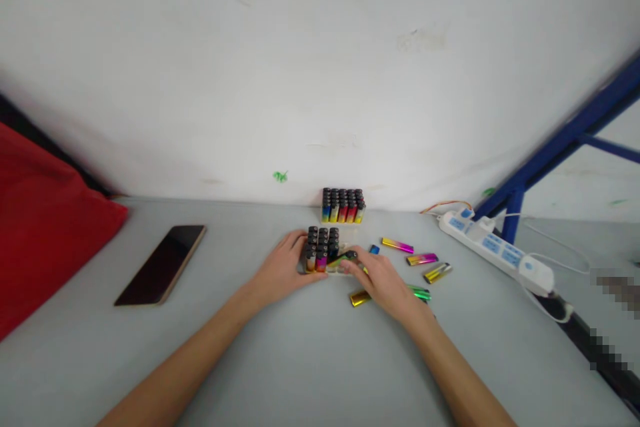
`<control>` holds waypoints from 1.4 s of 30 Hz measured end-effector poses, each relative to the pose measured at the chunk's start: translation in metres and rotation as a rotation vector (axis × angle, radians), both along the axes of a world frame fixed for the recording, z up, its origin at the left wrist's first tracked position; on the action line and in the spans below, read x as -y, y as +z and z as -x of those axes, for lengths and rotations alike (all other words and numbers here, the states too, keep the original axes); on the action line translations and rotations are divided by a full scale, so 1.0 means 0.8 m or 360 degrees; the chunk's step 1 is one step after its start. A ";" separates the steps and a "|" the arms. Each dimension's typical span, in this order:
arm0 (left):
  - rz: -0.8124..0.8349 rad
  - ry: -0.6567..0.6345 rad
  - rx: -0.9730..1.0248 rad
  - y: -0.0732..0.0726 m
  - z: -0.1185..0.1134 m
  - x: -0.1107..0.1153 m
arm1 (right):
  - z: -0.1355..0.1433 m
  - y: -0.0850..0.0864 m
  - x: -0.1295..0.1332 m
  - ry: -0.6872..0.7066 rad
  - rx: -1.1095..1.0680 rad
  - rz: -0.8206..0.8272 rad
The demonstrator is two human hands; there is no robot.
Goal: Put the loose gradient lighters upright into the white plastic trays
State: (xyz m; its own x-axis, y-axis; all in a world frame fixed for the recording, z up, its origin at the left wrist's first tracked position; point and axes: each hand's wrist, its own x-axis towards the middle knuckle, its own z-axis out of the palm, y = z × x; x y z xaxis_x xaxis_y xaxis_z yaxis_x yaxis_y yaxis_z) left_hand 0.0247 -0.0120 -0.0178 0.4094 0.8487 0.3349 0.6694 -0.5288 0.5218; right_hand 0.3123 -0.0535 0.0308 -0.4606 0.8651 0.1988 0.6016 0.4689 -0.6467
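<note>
Bright, even light — faint shadows on the bench (300,360); wide-angle bending toward the edges, pixelated patches right of the power strip (495,248).

Lighters in the tray (323,250) and in the rear block (343,205) are showing black caps over yellow, pink, red and blue gradient bodies. Loose lighters are gleaming gold (360,298), green (419,293) and yellow-to-magenta (397,245). The table (300,360) is showing pale grey, the phone (161,265) glossy black, the cloth (40,220) red, the power strip (495,250) white with blue.
</note>
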 end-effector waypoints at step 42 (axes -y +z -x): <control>0.0144 -0.0189 0.0070 0.001 0.041 -0.037 | -0.211 -0.018 -0.042 -0.0697 0.0129 -0.0164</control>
State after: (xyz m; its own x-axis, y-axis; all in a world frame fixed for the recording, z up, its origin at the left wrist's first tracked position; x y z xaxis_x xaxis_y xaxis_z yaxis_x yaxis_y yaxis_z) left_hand -0.0080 0.0180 -0.0167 0.4956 0.8226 0.2787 0.5804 -0.5524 0.5983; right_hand 0.4814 -0.0196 0.0161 -0.0737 0.9594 0.2722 0.8042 0.2186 -0.5527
